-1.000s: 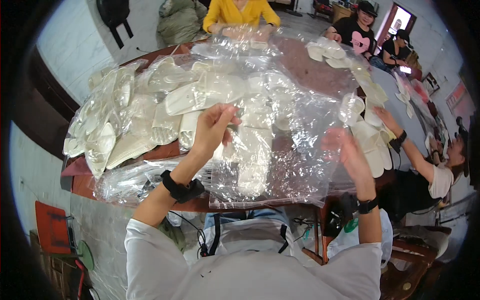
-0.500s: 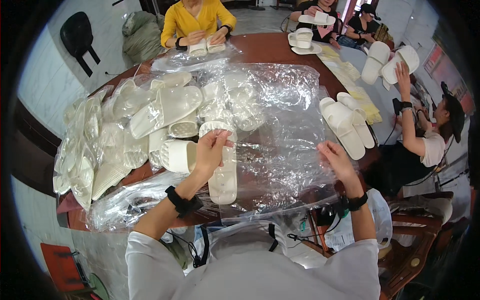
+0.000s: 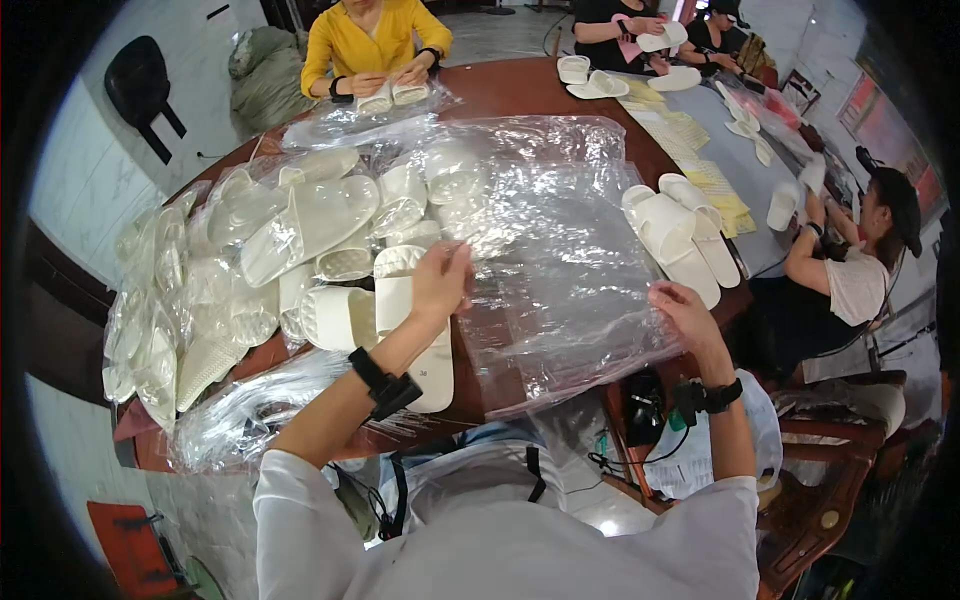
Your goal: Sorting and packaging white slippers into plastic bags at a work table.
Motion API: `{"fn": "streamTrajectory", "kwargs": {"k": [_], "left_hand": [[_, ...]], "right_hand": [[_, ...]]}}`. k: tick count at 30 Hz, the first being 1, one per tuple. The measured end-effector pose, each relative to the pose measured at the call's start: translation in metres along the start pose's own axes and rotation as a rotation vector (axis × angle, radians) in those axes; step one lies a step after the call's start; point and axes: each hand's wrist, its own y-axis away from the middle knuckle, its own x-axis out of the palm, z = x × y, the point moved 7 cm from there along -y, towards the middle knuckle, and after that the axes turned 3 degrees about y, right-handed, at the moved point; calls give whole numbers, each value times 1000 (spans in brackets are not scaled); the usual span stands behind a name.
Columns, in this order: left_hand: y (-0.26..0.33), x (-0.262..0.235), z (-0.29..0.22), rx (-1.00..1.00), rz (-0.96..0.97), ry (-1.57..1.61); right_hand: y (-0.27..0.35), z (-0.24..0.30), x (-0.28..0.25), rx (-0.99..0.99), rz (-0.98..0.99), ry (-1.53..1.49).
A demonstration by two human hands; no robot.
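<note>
A large clear plastic bag [image 3: 585, 290] lies spread over the table between my hands. My left hand [image 3: 440, 282] is closed in a pinch at the bag's left edge. At its right edge, the thumb and fingers of my right hand [image 3: 685, 312] pinch the plastic. Under my left wrist lies a white slipper [image 3: 432, 372], partly hidden by my forearm. Another white slipper [image 3: 338, 318], strap up, sits left of it. A pair of white slippers [image 3: 668, 235] rests just beyond my right hand, beside the bag.
Bagged slippers [image 3: 225, 260] are heaped on the left of the table, with loose plastic bags [image 3: 265, 405] in front. Across the table a person in yellow [image 3: 375, 50] handles slippers. Another person [image 3: 870, 240] sits at right by a grey table [image 3: 745, 160]. A wooden chair [image 3: 820, 490] stands near my right elbow.
The bag and my right hand have come slightly nearer to me. My left hand has shifted from over the slipper to the bag's edge. At right, a co-worker has lowered the raised slippers.
</note>
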Motion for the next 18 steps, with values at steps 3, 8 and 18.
{"fn": "streamTrajectory", "kwargs": {"k": [3,8,18], "left_hand": [[5,6,-14,830,-458,-542],[50,73,-40,947,-39,-971],[78,65,-24,659,384,-870]], "right_hand": [[-20,-1,-15,-96,-61,190],[-49,-32,-53,-252,-167,374],[-42,-45,-71,-179,-305,561]]}}
